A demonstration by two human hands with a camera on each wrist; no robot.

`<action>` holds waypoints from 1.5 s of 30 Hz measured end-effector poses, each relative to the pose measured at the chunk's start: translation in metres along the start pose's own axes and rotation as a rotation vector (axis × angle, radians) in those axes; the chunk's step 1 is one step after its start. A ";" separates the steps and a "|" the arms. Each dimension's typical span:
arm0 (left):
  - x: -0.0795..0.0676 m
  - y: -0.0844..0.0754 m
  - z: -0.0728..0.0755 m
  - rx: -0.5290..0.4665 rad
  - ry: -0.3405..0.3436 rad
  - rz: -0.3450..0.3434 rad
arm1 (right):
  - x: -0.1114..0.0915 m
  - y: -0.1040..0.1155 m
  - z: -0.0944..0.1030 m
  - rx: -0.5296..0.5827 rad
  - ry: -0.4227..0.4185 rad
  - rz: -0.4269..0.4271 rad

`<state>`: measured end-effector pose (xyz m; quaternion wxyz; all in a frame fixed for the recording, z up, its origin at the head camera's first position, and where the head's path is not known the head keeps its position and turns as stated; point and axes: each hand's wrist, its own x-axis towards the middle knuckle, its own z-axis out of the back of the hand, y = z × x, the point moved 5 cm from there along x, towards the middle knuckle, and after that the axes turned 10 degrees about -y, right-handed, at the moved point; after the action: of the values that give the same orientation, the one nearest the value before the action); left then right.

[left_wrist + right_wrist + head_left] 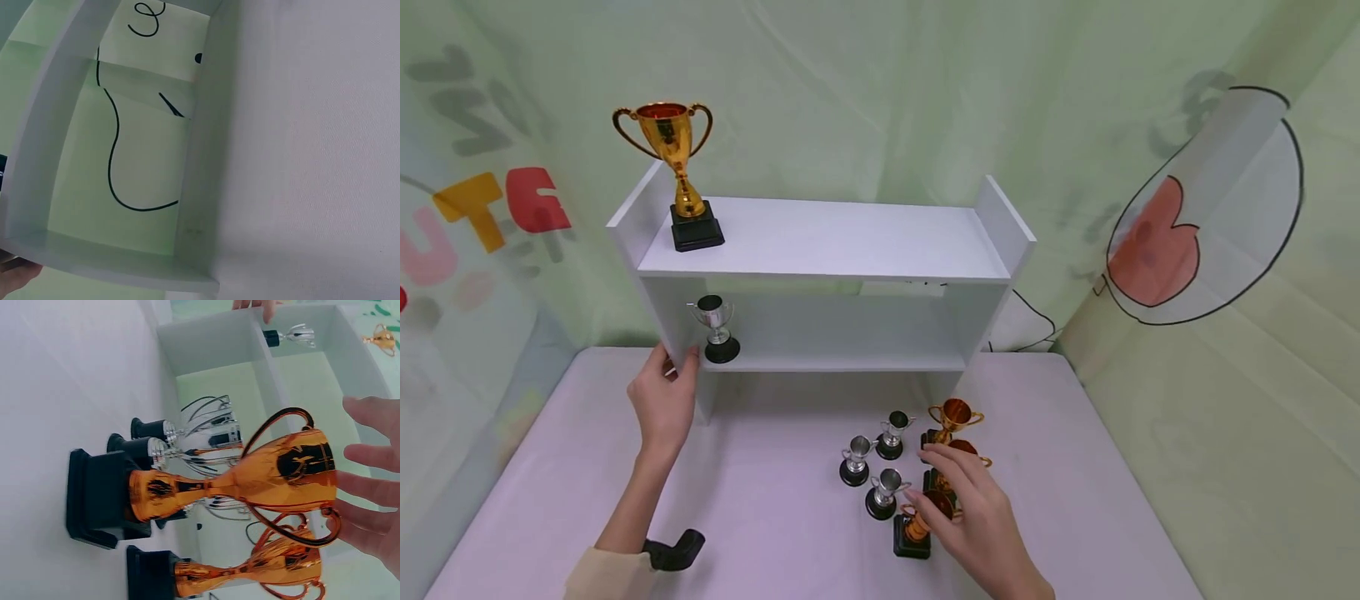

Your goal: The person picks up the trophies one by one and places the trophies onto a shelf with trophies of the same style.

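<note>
My left hand (666, 404) grips the left side panel of a white shelf unit (835, 362), thumb at its front edge. My right hand (973, 508) reaches over a row of gold trophy cups on the table, its fingers spread. The nearest gold trophy cup (281, 469) has two handles and a square black base; the fingers lie close by its rim in the right wrist view. Behind it stand a middle gold trophy cup (962, 447) and a far one (957, 414). Three small silver trophy cups, one of them the front silver cup (886, 487), stand upright to their left.
A large gold trophy (673, 142) stands at the left of the top shelf. Below it, a silver cup (717, 321) sits on the middle shelf. A black wrist strap piece (676, 552) juts from the left sleeve. Light green curtains hang behind the white table (790, 533).
</note>
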<state>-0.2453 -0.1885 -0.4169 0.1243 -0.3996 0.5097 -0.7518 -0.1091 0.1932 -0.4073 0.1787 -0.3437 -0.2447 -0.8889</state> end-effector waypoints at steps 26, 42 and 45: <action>-0.001 0.007 0.002 0.024 -0.045 -0.065 | -0.037 -0.015 -0.021 0.147 0.084 -0.401; -0.001 0.009 0.002 0.018 -0.049 -0.081 | -0.061 -0.028 -0.022 0.372 0.077 -0.749; 0.000 0.010 0.001 0.016 -0.046 -0.083 | -0.062 -0.029 -0.021 0.407 0.069 -0.761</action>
<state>-0.2466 -0.1932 -0.4252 0.1076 -0.4366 0.4837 -0.7509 -0.0907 0.2142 -0.4733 -0.0896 -0.1571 -0.5180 -0.8361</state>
